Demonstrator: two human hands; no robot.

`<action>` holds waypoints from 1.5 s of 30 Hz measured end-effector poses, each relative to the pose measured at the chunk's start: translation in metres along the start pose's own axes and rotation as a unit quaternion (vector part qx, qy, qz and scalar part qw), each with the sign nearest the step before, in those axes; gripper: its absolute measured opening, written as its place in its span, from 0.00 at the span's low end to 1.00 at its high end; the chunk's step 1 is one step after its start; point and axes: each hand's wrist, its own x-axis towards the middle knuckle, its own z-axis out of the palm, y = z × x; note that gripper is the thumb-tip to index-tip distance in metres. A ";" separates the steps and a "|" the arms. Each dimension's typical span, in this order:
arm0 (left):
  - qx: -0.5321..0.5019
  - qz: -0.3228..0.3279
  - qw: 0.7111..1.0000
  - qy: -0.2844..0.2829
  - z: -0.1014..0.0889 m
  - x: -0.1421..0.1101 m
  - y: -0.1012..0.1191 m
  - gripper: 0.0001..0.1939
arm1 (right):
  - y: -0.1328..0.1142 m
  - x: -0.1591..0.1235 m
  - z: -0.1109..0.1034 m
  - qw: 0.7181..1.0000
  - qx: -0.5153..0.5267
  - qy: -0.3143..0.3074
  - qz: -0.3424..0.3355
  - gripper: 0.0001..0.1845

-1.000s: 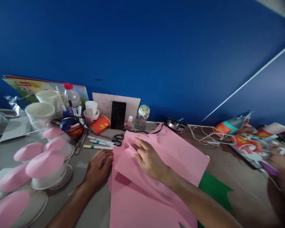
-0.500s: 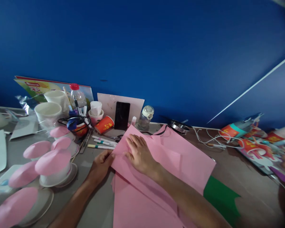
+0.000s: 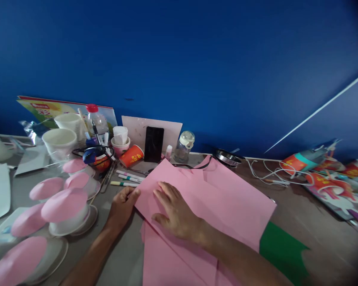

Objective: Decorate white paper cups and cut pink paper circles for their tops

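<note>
Pink paper sheets (image 3: 232, 194) lie overlapped at the middle of the table. My left hand (image 3: 121, 204) pinches the left corner of the top sheet between thumb and fingers. Flat on that same sheet rests my right hand (image 3: 176, 212), fingers spread and pointing to the upper left. Beneath the pink sheets, a piece of green paper (image 3: 282, 250) sticks out at the right. Several markers (image 3: 127, 178) lie just beyond my left hand.
At left stand several white paper cups topped with pink paper cones (image 3: 65, 204). A phone (image 3: 154, 143) leans upright at the back, beside a glass jar (image 3: 185, 146) and a tipped red cup (image 3: 131, 155). White cables (image 3: 265, 171) and craft clutter lie at right.
My right hand has slid down toward me over the sheet. The top sheet's left corner, with my left hand on it, has shifted slightly left.
</note>
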 end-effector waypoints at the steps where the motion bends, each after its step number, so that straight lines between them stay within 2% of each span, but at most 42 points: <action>1: 0.011 0.002 1.000 0.009 -0.001 0.000 0.001 0.18 | 0.001 -0.003 0.002 1.000 -0.003 -0.017 -0.003 0.34; 5: 0.038 0.023 0.999 0.018 -0.001 -0.001 0.003 0.18 | 0.004 -0.012 0.000 0.998 -0.003 -0.066 0.012 0.35; 8: 0.059 0.042 0.997 0.007 0.002 -0.003 0.002 0.19 | 0.006 -0.013 -0.006 0.997 -0.005 -0.066 0.044 0.33; 10: 0.080 0.068 0.994 -0.004 0.004 -0.005 0.000 0.20 | 0.008 -0.013 -0.007 0.997 -0.009 -0.063 0.039 0.36; 13: 0.083 0.115 0.989 -0.046 0.008 -0.009 -0.003 0.17 | 0.011 -0.015 -0.003 0.995 -0.003 -0.104 0.010 0.42; 15: 0.071 0.128 0.986 -0.082 0.010 -0.012 -0.004 0.12 | 0.013 -0.018 0.001 0.989 0.006 -0.150 0.012 0.44; 16: 0.065 0.129 0.985 -0.098 0.012 -0.013 -0.005 0.13 | 0.014 -0.021 0.002 0.986 0.009 -0.167 0.018 0.44; 19: 0.063 0.137 0.979 -0.136 0.014 -0.015 -0.007 0.21 | 0.017 -0.026 -0.001 0.984 -0.001 -0.179 0.020 0.41; 21: 0.073 0.163 0.971 -0.160 0.016 -0.015 -0.010 0.17 | 0.018 -0.026 -0.010 0.985 -0.004 -0.175 0.003 0.36; 23: 0.085 0.187 0.964 -0.170 0.017 -0.015 -0.012 0.13 | 0.020 -0.021 -0.021 0.985 0.009 -0.171 -0.005 0.26; 25: 0.094 0.199 0.961 -0.169 0.018 -0.016 -0.014 0.12 | 0.023 -0.011 -0.029 0.989 0.033 -0.144 0.012 0.16; 28: 0.112 0.200 0.957 -0.176 0.017 -0.016 -0.015 0.11 | 0.026 0.012 -0.031 0.997 0.053 -0.048 0.043 0.17; 31: 0.135 0.193 0.953 -0.193 0.016 -0.016 -0.013 0.12 | 0.024 0.042 -0.020 0.997 0.053 -0.006 0.057 0.15; 34: 0.152 0.182 0.951 -0.196 0.015 -0.016 -0.009 0.12 | 0.018 0.073 -0.003 1.000 -0.011 -0.009 0.027 0.12; 38: 0.166 0.177 0.950 -0.197 0.015 -0.016 -0.007 0.12 | 0.010 0.108 0.016 0.999 -0.045 -0.014 0.017 0.12; 45: 0.160 0.189 0.950 -0.190 0.016 -0.018 -0.007 0.12 | 0.011 0.139 0.033 0.994 -0.098 -0.045 0.008 0.12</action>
